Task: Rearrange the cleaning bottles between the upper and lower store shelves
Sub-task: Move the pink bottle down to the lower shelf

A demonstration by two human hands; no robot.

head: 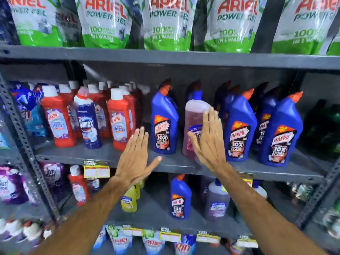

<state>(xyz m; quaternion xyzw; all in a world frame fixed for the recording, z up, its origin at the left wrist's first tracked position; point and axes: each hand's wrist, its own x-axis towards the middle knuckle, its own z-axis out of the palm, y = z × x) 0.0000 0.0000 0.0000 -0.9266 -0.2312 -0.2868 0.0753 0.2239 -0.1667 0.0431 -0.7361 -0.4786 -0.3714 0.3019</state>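
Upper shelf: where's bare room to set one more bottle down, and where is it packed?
On the upper shelf, bare room lies between the red Harpic bottle and the blue Harpic bottle, behind the open left hand. The red cluster at left and the blue bottles right of the pink bottle are crowded.

2 bare forearms, no sleeves visible, left grip (135, 159) and right grip (208, 142) ungloved, slender fingers, short nails

The right hand (208, 139) is covering part of the pink bottle (195, 126) and its label, the top edge is cutting off the Ariel pouches (165, 24), and the green bottles (325, 129) at far right are blurring into dark shapes.
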